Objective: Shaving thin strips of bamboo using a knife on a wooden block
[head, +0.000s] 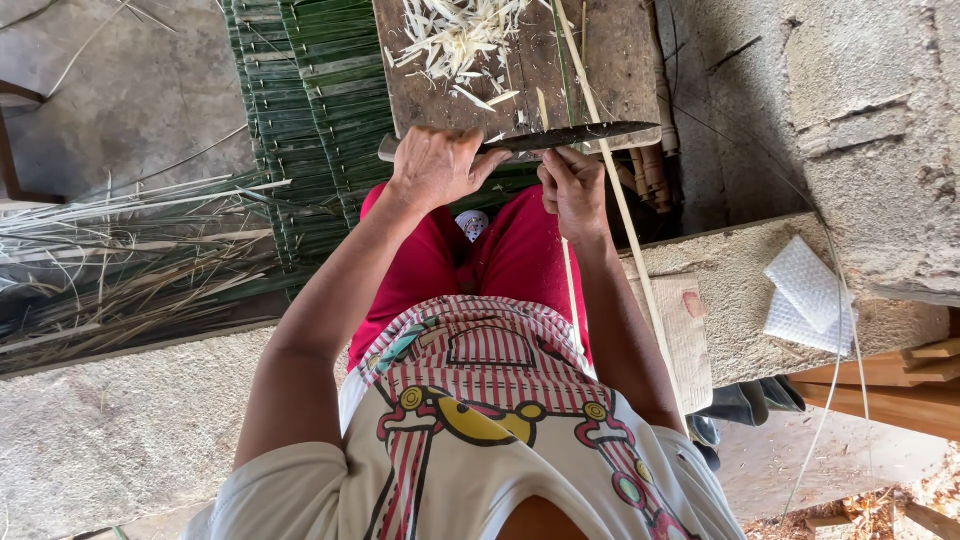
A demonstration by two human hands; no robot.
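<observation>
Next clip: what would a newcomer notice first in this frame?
At centre, the left hand closes its grip on the handle of a long dark knife, while the right hand holds a thin pale strip against the blade. Just beyond, a worn wooden board carries pale shavings, with green woven strips to the left.

A long dark knife (pixel 560 137) lies level across the near edge of a worn wooden board (pixel 610 60). A thin pale bamboo strip (pixel 600 150) slants beneath its blade, running back toward the lap.
</observation>
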